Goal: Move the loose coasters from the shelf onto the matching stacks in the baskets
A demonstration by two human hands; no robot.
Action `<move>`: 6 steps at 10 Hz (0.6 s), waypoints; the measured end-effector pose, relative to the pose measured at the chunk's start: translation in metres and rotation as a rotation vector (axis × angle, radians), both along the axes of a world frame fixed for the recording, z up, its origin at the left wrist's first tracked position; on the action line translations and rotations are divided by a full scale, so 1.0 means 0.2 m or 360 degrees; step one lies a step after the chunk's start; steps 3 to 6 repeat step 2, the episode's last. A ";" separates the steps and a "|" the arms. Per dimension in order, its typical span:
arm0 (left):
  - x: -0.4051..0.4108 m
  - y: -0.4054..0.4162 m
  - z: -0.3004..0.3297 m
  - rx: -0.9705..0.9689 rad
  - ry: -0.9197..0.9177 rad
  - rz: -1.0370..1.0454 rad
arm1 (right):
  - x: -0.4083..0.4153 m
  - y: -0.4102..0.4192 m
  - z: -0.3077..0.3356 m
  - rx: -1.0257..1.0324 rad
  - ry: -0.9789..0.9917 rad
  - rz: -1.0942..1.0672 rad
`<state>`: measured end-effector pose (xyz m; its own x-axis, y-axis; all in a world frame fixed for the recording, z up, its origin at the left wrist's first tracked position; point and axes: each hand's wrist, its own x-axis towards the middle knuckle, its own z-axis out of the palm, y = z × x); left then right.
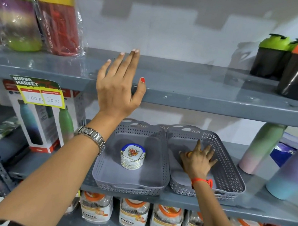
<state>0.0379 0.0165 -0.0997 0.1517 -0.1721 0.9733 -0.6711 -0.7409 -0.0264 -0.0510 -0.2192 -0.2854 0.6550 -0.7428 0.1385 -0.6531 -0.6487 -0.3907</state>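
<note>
Two grey perforated baskets stand side by side on the middle shelf. The left basket (pixel 108 172) holds a stack of white coasters (pixel 132 156) with blue corners and a red flower print. My right hand (pixel 197 158) is down inside the right basket (pixel 233 164), fingers spread over something small and orange that it mostly hides. My left hand (pixel 118 83) rests flat and empty on the front edge of the upper shelf (pixel 206 86), fingers apart. No loose coaster shows on the upper shelf.
Wrapped bottles (pixel 34 8) stand at the upper shelf's left, shaker bottles (pixel 296 63) with green and orange lids at its right. Boxed bottles (pixel 42 122) sit left of the baskets, pastel bottles (pixel 263 147) right. Jars (pixel 133 215) line the shelf below.
</note>
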 end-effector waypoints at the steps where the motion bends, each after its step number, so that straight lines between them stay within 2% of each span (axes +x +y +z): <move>1: -0.02 -0.01 0.02 0.0021 0.0023 -0.0009 | -0.10 0.10 0.11 -0.0018 -0.0165 -0.0020; 2: -0.03 0.01 0.02 0.0042 0.0079 -0.0001 | -0.21 0.22 0.20 -0.0103 -0.0463 -0.0134; 6: -0.03 0.01 0.02 0.0042 0.0079 -0.0001 | -0.21 0.22 0.20 -0.0103 -0.0463 -0.0134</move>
